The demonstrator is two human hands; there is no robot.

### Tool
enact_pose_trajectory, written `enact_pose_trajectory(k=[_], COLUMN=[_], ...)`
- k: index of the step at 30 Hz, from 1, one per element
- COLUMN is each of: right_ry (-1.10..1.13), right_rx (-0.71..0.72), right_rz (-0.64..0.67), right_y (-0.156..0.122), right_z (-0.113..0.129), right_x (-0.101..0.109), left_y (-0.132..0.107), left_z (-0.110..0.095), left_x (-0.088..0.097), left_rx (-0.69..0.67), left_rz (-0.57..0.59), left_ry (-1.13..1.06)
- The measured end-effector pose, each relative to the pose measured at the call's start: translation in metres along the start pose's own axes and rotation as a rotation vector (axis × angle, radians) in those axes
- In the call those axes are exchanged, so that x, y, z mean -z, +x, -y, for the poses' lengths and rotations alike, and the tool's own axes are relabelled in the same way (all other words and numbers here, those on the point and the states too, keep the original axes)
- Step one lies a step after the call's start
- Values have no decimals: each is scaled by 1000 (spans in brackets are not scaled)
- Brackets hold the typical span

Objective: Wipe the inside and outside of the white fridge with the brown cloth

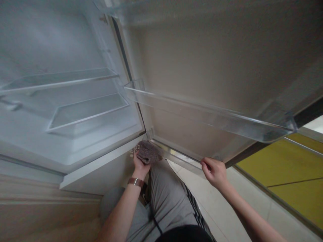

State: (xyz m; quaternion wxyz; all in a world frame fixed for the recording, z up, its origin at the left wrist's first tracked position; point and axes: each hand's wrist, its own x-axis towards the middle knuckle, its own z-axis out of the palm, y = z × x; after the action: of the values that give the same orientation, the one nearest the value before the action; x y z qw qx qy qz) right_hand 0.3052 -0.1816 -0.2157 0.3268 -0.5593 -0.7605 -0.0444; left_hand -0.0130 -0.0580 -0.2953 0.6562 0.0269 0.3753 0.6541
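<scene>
I look into an open, empty fridge (63,111) with its door (214,67) swung out to the right. My left hand (140,164), with a brown wrist strap, is closed on a grey-brown cloth (149,152) pressed against the bottom inner corner of the door near the hinge. My right hand (214,171) grips the lower edge of the door, fingers curled round it. A clear plastic door bin (207,116) runs across the door just above both hands.
Inside the fridge sit two glass shelves (85,109). My grey trousers with dark side stripes (171,201) are below the hands. Pale floor tiles (227,211) lie under the door, and a yellow panel (285,171) stands at the right.
</scene>
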Motion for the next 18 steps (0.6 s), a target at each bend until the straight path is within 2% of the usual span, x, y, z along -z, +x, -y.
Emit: enact_pose_trajectory(k=[5,9,11,14,16,18], right_ry=[13,13,7,9,15,19], right_rx=[5,6,6,4,5,11], right_rz=[0,-6,-6,-4,-4,-13], right_y=[0,0,0,1,1,0], right_z=[0,0,1,2,4,5], right_x=[0,0,1,1,1,0], left_y=[-33,-64,-74,-71,-58,-40], left_z=[35,77,91,92,78,56], left_x=[-8,-12,-13,-15,-15,-12], left_rx=[229,452,561,577,487,361], left_rz=[-71,16,39,36,27,-9], left_ry=[-143,-136,-120,-116,-131,-133])
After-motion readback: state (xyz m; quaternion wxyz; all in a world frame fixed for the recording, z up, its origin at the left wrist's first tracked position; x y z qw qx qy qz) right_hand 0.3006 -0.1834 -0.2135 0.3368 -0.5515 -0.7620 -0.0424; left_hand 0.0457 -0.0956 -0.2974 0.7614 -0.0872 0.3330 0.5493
